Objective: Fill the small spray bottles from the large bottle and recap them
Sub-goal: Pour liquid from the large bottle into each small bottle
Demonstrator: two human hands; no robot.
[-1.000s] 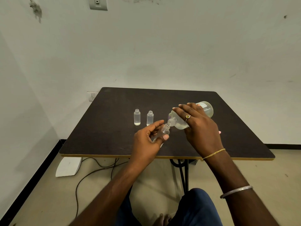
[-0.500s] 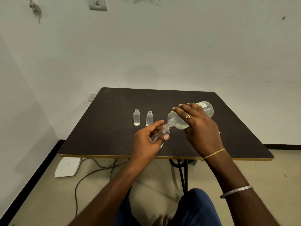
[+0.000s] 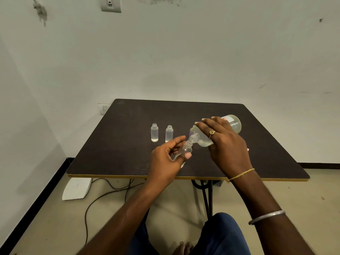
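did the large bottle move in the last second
No. The large bottle sits at the same tilt and the same gap right of the standing small bottles, neck at the held small bottle.

Clear, glossy plastic bottles [image 3: 154,132] stand on a dark, matt wood-grain worktop [image 3: 257,144] at frame centre, edged in yellow.

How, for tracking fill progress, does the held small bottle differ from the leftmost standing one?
The small clear bottle gripped by the left hand is tilted; the leftmost small clear bottle stands upright on the dark table. The held bottle's mouth meets the neck of the large clear bottle; the leftmost's is free. Both are uncapped.
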